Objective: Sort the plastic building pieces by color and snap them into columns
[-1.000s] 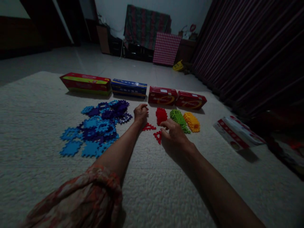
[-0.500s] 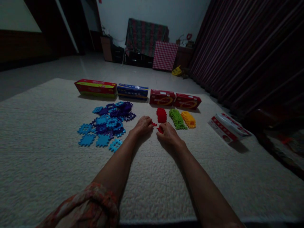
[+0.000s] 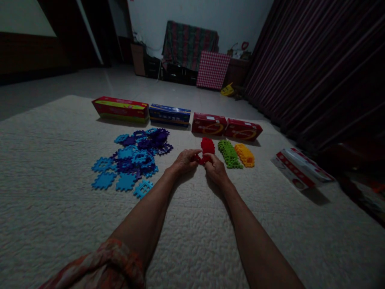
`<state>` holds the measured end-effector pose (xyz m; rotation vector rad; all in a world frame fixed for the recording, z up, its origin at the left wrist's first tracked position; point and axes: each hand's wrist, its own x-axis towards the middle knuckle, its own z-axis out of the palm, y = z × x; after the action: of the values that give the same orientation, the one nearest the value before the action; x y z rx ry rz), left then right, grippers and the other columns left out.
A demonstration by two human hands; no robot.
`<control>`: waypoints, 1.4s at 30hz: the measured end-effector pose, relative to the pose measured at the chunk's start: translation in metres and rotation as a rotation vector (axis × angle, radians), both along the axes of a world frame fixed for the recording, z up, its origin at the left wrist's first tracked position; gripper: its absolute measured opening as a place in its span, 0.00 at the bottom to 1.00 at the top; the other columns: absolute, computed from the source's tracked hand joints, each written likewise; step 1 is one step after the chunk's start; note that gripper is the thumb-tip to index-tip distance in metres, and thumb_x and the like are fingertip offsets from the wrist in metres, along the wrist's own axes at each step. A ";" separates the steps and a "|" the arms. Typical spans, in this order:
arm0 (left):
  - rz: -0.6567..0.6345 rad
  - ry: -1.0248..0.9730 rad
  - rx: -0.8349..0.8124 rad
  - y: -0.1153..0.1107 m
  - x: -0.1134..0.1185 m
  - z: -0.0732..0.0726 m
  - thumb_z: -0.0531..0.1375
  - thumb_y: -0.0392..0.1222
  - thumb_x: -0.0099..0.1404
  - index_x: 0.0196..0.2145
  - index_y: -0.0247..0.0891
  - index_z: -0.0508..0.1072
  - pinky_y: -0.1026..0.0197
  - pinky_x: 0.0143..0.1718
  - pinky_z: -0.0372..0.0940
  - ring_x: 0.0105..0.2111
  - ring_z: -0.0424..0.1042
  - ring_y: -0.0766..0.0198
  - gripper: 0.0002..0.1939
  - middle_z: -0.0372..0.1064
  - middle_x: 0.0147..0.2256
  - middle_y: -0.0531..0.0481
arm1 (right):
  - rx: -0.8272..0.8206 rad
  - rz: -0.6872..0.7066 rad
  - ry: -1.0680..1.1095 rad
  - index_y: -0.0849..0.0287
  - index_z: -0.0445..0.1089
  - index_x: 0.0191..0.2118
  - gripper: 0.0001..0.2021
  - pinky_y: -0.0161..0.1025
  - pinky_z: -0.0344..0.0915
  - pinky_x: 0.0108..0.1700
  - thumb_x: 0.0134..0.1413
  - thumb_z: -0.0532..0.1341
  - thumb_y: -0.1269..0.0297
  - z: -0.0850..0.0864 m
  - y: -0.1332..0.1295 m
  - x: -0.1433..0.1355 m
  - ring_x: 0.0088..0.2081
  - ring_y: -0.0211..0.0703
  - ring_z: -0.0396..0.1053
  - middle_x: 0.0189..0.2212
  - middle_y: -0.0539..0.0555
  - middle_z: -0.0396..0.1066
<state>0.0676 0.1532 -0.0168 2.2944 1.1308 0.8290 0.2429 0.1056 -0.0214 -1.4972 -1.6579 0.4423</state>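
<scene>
My left hand (image 3: 187,159) is closed on a red toothed building tile (image 3: 197,159), mostly covered by the fingers. My right hand (image 3: 215,169) pinches another red tile (image 3: 207,159), and the two tiles meet or nearly meet; I cannot tell whether they are joined. Right behind the hands lies a red stack of tiles (image 3: 207,145). To its right are a green row of tiles (image 3: 229,154) and a yellow row of tiles (image 3: 244,155). A heap of blue and purple tiles (image 3: 136,154) spreads out to the left of my left hand.
Along the back of the pale quilted mat (image 3: 192,241) stand a red and yellow box (image 3: 120,109), a blue box (image 3: 170,115) and two red boxes (image 3: 209,124). A white and red package (image 3: 297,168) lies at the right. Dark curtains (image 3: 300,60) hang beyond it.
My hands have come closer together, bringing the two red tiles from apart to touching or almost touching. The view has shifted slightly.
</scene>
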 end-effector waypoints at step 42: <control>0.088 -0.096 -0.025 -0.001 0.007 -0.003 0.62 0.32 0.55 0.51 0.36 0.78 0.56 0.52 0.69 0.43 0.76 0.57 0.24 0.79 0.45 0.43 | 0.322 -0.164 -0.270 0.57 0.70 0.44 0.13 0.49 0.65 0.51 0.57 0.53 0.72 -0.010 0.017 0.020 0.44 0.53 0.67 0.40 0.60 0.71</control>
<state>0.0743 0.1524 -0.0201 2.1735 1.1995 0.9413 0.2630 0.1226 -0.0315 -1.4782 -1.6973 -0.1195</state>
